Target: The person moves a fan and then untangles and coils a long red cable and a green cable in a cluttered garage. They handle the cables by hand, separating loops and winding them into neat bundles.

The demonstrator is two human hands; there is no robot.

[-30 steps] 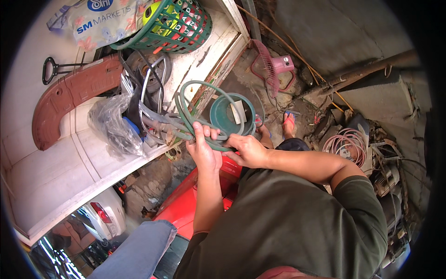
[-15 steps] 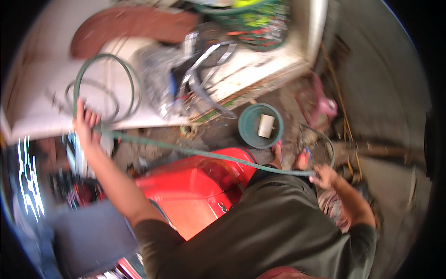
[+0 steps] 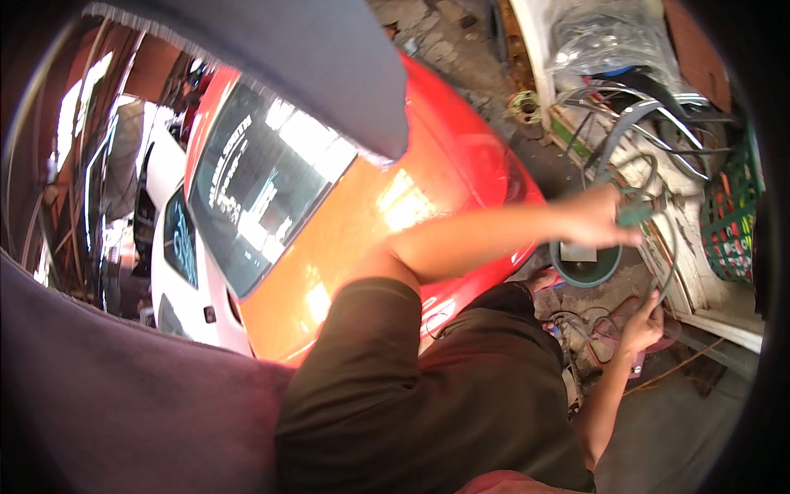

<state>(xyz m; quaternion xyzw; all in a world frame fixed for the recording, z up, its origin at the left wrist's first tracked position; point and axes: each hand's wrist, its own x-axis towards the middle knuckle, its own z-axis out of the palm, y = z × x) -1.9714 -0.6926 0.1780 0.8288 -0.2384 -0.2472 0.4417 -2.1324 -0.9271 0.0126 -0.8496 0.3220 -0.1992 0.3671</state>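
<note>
My left hand [image 3: 594,219] stretches out to the right, blurred, with green loops of a hose [image 3: 636,210] gathered in its fingers. Lower and closer to me, my right hand [image 3: 642,328] is closed around the same hose, its thumb pointing up along it. Between the two hands the hose bows out to the right in a curve. Just under my left hand stands a green bucket [image 3: 594,278] on the ground, partly covered by my forearm, with a pale block [image 3: 578,252] in it.
A red and orange car [image 3: 387,239] fills the left and middle, with a dark panel [image 3: 321,74] jutting over it. At right, a white surface [image 3: 699,239] bears bent trim strips [image 3: 650,111], clear plastic wrap [image 3: 613,41] and a green basket [image 3: 728,222]. A pink item [image 3: 621,333] lies by my right hand.
My view has swung left, bringing more of the car into sight. My left hand has come across toward my right one, and the hose stretched between them has gone slack and curved.
</note>
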